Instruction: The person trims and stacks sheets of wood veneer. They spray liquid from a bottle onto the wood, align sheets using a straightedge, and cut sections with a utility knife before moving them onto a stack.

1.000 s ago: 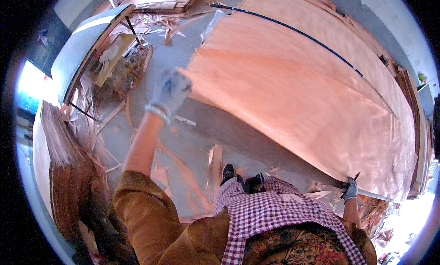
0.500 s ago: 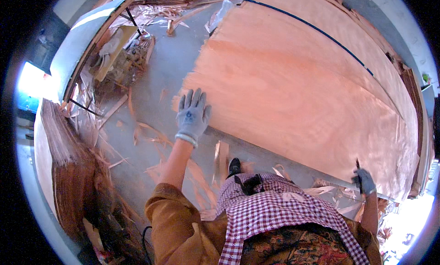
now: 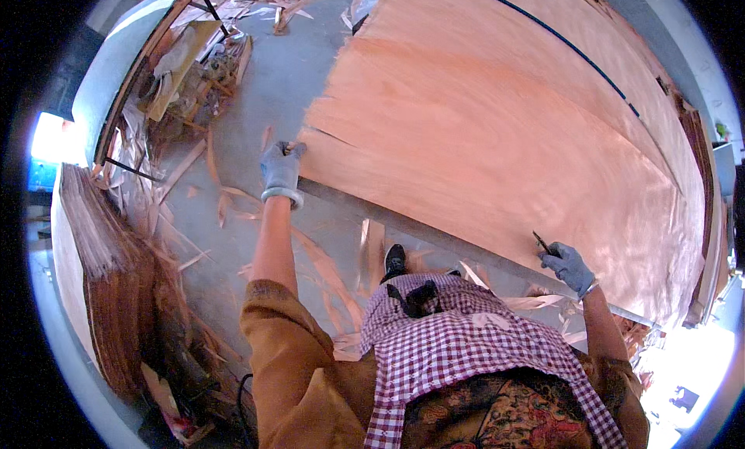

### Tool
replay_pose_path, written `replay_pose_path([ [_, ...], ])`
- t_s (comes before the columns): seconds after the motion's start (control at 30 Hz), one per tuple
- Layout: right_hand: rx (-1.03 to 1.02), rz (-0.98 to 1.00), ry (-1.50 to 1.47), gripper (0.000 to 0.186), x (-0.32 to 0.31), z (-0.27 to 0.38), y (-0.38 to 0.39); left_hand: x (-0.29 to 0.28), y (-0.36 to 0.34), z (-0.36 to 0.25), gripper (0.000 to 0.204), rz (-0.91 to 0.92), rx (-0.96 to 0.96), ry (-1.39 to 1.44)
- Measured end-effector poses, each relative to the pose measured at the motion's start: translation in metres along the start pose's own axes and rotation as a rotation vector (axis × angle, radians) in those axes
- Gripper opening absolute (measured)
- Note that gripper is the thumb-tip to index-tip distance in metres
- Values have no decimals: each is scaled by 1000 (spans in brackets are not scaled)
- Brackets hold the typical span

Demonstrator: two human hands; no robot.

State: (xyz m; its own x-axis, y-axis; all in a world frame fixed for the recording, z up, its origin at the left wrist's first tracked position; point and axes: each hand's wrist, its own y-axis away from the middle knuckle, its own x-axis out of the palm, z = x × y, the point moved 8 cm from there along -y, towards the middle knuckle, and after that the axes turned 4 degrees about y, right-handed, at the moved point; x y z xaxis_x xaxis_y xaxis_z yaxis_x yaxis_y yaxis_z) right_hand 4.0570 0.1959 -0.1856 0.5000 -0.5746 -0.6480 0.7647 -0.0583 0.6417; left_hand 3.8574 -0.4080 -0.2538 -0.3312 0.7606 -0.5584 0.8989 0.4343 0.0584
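A large sheet of pale orange wood veneer (image 3: 458, 138) lies on a stack, its left edge ragged. My left hand (image 3: 282, 173), in a grey glove, is closed at the sheet's near left corner and pinches its edge. A short dark split (image 3: 332, 137) runs into the sheet just beyond that hand. Over the sheet's near edge, at the right, my right hand (image 3: 570, 270) is closed around a slim dark knife-like tool (image 3: 542, 242). Its tip points up and away to the left. The exact kind of tool is too small to tell.
A long dark thin rod (image 3: 555, 36) lies across the far part of the veneer. Veneer scraps (image 3: 318, 266) litter the grey floor. Bundled brown veneer (image 3: 120, 301) stands at the left, beyond it a tilted board (image 3: 128, 69) and a debris heap (image 3: 194, 80).
My left hand has gone from lying flat with spread fingers to closing on the veneer's corner, moving left. My right hand has moved left and farther away with the tool. The split now shows.
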Motion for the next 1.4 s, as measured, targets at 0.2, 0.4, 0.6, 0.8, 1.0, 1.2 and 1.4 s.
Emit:
replay_pose_path([
  [0.2,-64,39,50,27,11,-1,2,-18,6,8,27,-69,88,76],
  [0.4,-56,-97,-196,20,8,-13,16,9,-22,-31,36,77,-13,61],
  [0.6,143,-169,-703,20,24,-71,42,47,-63,-48,33,261,-38,-151],
  [0.8,232,-190,-675,23,24,-84,61,50,-56,-52,28,253,-59,-17],
  [1.0,187,-140,-683,22,30,-67,59,38,-52,-40,26,228,9,7],
  [1.2,183,-95,-606,24,26,-69,57,22,-36,-68,25,34,267,-242],
  [1.4,206,-73,-488,29,17,-45,52,86,60,-147,48,11,922,-758],
])
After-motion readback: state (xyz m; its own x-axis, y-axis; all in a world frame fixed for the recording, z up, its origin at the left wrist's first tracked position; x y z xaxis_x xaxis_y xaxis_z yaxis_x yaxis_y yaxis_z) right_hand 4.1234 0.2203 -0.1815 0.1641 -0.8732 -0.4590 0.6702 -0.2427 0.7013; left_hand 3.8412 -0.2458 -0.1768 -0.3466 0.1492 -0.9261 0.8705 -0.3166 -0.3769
